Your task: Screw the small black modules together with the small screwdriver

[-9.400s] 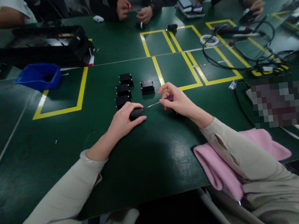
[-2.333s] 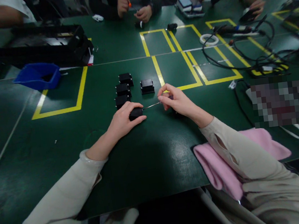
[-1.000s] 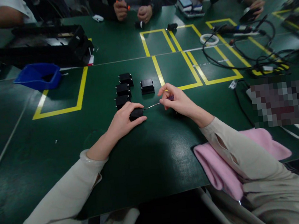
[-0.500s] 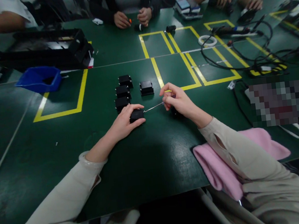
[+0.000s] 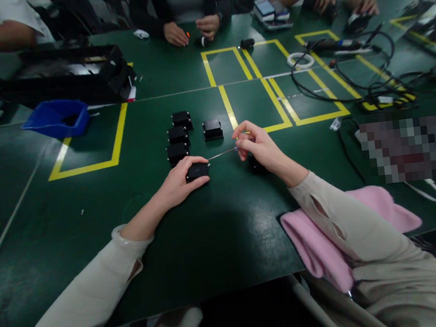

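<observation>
My left hand (image 5: 178,181) is closed over a small black box (image 5: 197,171) that rests on the green table (image 5: 211,238). My right hand (image 5: 257,147) pinches the handle of a thin screwdriver (image 5: 222,153), whose metal shaft points left with its tip at the top right corner of the box. Just behind my left hand stand three more black boxes (image 5: 177,135) in a column, with another black box (image 5: 212,129) to their right. A dark object sits under my right palm, mostly hidden.
A blue bin (image 5: 57,117) and a black case (image 5: 70,75) lie at the far left. Yellow tape rectangles (image 5: 254,101) mark the table. Tangled cables (image 5: 354,80) and a white ring (image 5: 299,60) are at the far right. A pink cloth (image 5: 317,241) lies under my right forearm. Other people's hands (image 5: 208,26) work across the table.
My hands, the box and the screwdriver hold almost the same pose. The view has tipped slightly, shifting everything a little down in the picture. The people opposite have moved their hands.
</observation>
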A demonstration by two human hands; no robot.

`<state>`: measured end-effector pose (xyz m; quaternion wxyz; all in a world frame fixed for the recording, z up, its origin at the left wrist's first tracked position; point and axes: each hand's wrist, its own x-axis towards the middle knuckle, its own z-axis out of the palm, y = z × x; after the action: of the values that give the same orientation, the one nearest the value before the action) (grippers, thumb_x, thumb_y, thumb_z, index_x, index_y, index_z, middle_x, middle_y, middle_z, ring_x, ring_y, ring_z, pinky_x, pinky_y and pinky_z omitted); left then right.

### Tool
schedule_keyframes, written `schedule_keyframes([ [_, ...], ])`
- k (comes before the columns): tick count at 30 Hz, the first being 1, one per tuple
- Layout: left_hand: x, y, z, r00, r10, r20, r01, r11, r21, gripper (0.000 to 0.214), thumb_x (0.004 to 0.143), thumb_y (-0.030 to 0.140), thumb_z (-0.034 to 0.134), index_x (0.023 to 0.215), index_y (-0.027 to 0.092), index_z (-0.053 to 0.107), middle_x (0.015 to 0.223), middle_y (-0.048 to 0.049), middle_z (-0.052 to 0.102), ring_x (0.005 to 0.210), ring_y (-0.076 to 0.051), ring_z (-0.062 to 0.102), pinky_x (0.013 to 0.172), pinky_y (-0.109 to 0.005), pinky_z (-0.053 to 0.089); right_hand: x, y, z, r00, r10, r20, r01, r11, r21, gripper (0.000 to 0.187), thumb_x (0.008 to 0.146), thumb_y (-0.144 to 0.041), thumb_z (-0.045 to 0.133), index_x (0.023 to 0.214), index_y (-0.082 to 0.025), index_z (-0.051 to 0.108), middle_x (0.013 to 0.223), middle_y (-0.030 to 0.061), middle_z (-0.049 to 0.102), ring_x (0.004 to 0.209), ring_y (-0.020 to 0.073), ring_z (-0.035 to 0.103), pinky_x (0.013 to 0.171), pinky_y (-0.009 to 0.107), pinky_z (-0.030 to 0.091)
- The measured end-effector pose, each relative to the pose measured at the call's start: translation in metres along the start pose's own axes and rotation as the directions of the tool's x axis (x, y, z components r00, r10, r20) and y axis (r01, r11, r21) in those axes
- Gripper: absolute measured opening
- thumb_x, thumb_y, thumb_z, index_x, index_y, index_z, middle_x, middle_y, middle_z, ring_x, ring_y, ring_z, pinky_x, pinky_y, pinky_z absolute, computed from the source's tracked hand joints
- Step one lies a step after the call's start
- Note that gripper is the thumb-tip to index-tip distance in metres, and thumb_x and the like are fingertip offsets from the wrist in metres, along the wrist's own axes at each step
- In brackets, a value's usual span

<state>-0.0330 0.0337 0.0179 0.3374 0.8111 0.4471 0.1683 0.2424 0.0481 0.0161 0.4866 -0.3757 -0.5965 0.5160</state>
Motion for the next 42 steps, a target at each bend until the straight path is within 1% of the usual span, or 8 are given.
schedule_keyframes([
  [12,-0.005,-0.006,-0.006,0.998,-0.021,0.067,0.022,1.0,-0.006,0.05,0.098,0.052,0.063,0.138,0.022,0.057,0.134,-0.0094,0.063,0.116,-0.029,0.065,0.094,-0.04,0.055,0.0,0.0,-0.002,1.0,-0.008,0.014,0.009,1.0,-0.019,0.009,0.089,-0.021,0.062,0.096,-0.022,0.055,0.054,-0.0116,0.053,0.048,0.0083,0.056,0.052,0.023,0.044],
  [21,-0.009,0.01,-0.013,0.991,0.131,-0.029,-0.121,0.964,0.239,0.048,0.102,0.054,0.057,0.137,0.021,0.058,0.14,-0.0134,0.062,0.132,-0.033,0.06,0.112,-0.051,0.05,0.0,0.003,-0.003,0.999,-0.019,-0.044,0.021,0.998,0.064,0.012,0.087,-0.024,0.063,0.095,-0.022,0.055,0.053,-0.012,0.053,0.046,0.008,0.055,0.05,0.022,0.043],
  [24,-0.007,0.025,-0.016,0.983,0.168,-0.068,-0.132,0.92,0.37,0.039,0.104,0.046,0.055,0.131,0.018,0.063,0.135,-0.0158,0.063,0.127,-0.034,0.061,0.104,-0.051,0.053,0.001,0.003,-0.004,0.997,-0.006,-0.077,0.014,0.993,0.113,0.013,0.086,-0.024,0.064,0.094,-0.022,0.055,0.053,-0.0118,0.052,0.047,0.0079,0.054,0.05,0.022,0.044],
  [27,0.001,0.04,-0.018,0.995,0.095,-0.03,-0.068,0.866,0.495,0.033,0.102,0.04,0.057,0.125,0.018,0.067,0.115,-0.0125,0.068,0.102,-0.029,0.068,0.081,-0.04,0.056,0.002,0.004,-0.004,0.995,0.019,-0.102,-0.003,0.988,0.153,0.014,0.086,-0.025,0.065,0.095,-0.023,0.054,0.054,-0.0117,0.051,0.048,0.008,0.053,0.051,0.022,0.044],
  [30,0.014,0.054,-0.021,0.993,-0.086,0.079,0.027,0.825,0.564,0.032,0.101,0.041,0.062,0.125,0.02,0.068,0.095,-0.0058,0.071,0.084,-0.025,0.069,0.065,-0.032,0.049,0.002,0.005,-0.005,0.993,0.025,-0.119,-0.002,0.982,0.187,0.015,0.085,-0.026,0.066,0.095,-0.023,0.054,0.054,-0.0117,0.05,0.048,0.0081,0.052,0.051,0.022,0.045],
  [34,0.032,0.066,-0.022,0.961,-0.226,0.16,0.074,0.766,0.638,0.029,0.102,0.037,0.059,0.124,0.021,0.067,0.091,-0.0045,0.076,0.082,-0.028,0.072,0.066,-0.034,0.049,0.002,0.004,-0.005,0.992,0.027,-0.123,-0.002,0.979,0.203,0.015,0.085,-0.025,0.066,0.094,-0.023,0.055,0.054,-0.0113,0.05,0.048,0.0083,0.052,0.051,0.022,0.044],
  [38,0.041,0.073,-0.022,0.944,-0.258,0.207,0.036,0.702,0.711,0.02,0.1,0.034,0.058,0.113,0.021,0.067,0.092,-0.0077,0.077,0.081,-0.03,0.074,0.069,-0.037,0.053,0.002,0.005,-0.006,0.992,0.04,-0.121,-0.015,0.98,0.199,0.015,0.086,-0.026,0.066,0.095,-0.023,0.054,0.055,-0.0112,0.05,0.049,0.0081,0.052,0.051,0.022,0.044],
  [42,0.044,0.085,-0.02,0.933,-0.278,0.23,0.006,0.65,0.76,0.021,0.1,0.028,0.056,0.116,0.019,0.065,0.094,-0.012,0.077,0.086,-0.034,0.076,0.071,-0.039,0.055,0.002,0.006,-0.007,0.993,0.042,-0.112,-0.02,0.981,0.193,0.017,0.087,-0.028,0.066,0.096,-0.024,0.053,0.056,-0.0114,0.05,0.05,0.0083,0.052,0.052,0.022,0.045],
])
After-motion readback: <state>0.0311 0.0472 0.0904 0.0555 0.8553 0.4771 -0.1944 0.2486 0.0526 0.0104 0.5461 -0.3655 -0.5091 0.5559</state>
